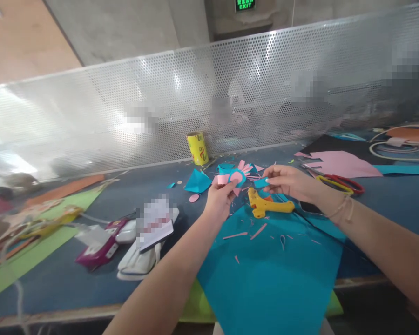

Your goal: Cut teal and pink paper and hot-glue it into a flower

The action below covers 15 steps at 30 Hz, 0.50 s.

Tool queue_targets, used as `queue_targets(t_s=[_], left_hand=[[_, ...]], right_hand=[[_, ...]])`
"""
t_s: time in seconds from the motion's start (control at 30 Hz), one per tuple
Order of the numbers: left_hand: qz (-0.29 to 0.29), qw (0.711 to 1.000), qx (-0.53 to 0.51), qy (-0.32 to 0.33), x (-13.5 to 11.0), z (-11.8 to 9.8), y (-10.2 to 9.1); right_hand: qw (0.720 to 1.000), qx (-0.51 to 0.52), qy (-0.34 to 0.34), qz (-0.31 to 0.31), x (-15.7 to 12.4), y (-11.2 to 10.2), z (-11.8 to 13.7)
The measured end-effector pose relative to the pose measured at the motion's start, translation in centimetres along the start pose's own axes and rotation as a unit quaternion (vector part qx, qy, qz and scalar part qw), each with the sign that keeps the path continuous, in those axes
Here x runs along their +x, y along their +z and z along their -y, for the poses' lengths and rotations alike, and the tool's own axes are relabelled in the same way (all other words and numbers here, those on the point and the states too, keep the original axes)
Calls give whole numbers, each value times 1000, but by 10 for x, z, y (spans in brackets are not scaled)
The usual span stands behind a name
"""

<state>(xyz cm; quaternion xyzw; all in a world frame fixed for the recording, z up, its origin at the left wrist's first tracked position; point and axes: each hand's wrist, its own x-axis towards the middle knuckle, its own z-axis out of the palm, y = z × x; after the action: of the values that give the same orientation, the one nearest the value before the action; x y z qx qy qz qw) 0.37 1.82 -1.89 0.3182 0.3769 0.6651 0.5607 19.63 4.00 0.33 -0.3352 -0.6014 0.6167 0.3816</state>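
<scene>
One yellow can (197, 148) is seen left of centre. At the centre, one paper flower (236, 177) is pinched in the fingertips of the left hand (218, 199). Just to its right, one teal paper piece (261, 183) is pinched by the right hand (289, 182), above one yellow glue gun (269, 205) laid on one large teal sheet (272, 274).
</scene>
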Motion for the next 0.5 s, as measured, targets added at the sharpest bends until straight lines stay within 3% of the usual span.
queue_targets(t_s=[0.33,0.5], left_hand=[[10,1000,5,-11,-1,-1,0],[-8,999,38,-16,1,0,-2]], right_hand=[[1000,-5,7,13,-4,7,1],[1000,-17,-6,9,-4,1,7]])
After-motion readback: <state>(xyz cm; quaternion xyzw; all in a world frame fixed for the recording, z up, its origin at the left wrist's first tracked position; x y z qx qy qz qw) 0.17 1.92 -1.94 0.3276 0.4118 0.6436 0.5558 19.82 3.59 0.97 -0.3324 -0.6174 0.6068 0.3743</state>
